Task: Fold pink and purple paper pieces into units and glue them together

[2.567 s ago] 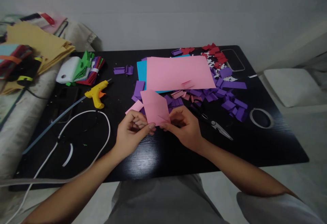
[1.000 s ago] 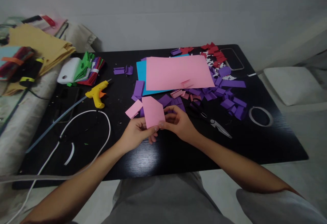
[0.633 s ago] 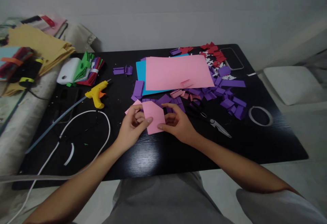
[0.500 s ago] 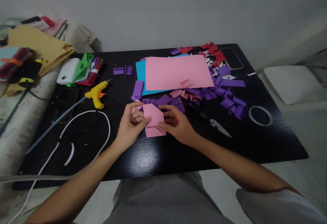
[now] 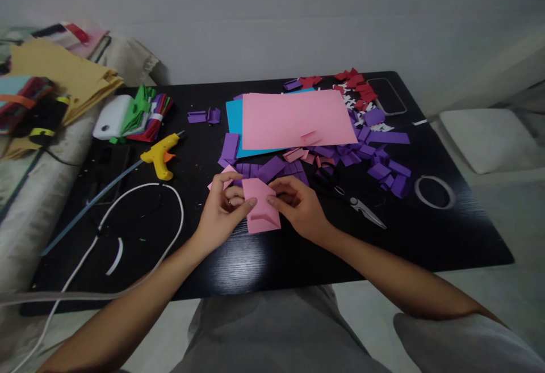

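Note:
A small folded piece of pink paper (image 5: 261, 208) is held up over the front middle of the black table. My left hand (image 5: 221, 208) pinches its left side, thumb on the near face and fingers behind. On the right side, my right hand (image 5: 300, 205) grips the same piece between thumb and fingers. A crease runs across the lower part of the paper. Another pink paper piece (image 5: 221, 177) shows just behind my left fingers. Purple folded paper pieces (image 5: 272, 168) lie beyond both hands.
Large pink sheets (image 5: 293, 117) rest on a blue sheet (image 5: 234, 126). Scissors (image 5: 357, 205) and a tape ring (image 5: 434, 192) lie to the right, near red paper pieces (image 5: 361, 89). A yellow glue gun (image 5: 159, 154) and its white cable (image 5: 182, 214) occupy the left.
Both hands and the pink paper have shifted slightly right and nearer to me. The thumbs sit a little differently on it, and more of the pink piece behind my left hand shows.

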`<state>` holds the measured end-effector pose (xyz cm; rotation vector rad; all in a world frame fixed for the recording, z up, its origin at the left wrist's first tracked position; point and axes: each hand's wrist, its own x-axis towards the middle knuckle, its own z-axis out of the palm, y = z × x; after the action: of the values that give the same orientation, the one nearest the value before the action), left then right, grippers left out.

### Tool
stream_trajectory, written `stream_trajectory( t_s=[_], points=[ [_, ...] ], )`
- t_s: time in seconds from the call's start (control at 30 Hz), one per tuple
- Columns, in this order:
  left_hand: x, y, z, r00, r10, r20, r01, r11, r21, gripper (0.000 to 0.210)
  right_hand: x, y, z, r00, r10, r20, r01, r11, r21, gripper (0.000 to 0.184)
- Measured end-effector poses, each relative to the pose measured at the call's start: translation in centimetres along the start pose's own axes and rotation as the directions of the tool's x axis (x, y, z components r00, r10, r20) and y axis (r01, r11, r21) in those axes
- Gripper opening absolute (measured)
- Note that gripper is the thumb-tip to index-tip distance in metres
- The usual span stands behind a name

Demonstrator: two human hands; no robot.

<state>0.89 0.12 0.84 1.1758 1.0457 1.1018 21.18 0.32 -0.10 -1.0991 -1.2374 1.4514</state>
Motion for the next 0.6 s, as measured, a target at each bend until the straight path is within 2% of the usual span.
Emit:
stream_trajectory(
  t_s=[0.3,0.47,0.6],
  points=[
    [-0.1,-0.22,-0.07,1.0,0.018,0.008,-0.018,1.0,-0.014,0.051,0.03,0.06,0.03,1.0,0.002,-0.018,-0.002,1.0,0.005,0.023],
    [-0.22,-0.54,-0.39,0.996,0.081,0.03,-0.082,0.996,0.028,0.049,0.19,0.27,-0.07,1.0,-0.008,-0.021,0.007,1.0,-0.018,0.021],
    [-0.41,-0.27,-0.63,0.989,0.133,0.064,-0.141,0.979,0.144,0.022,0.23,0.14,-0.09,1.0,0.004,-0.016,-0.004,1.0,-0.009,0.017]
  ],
)
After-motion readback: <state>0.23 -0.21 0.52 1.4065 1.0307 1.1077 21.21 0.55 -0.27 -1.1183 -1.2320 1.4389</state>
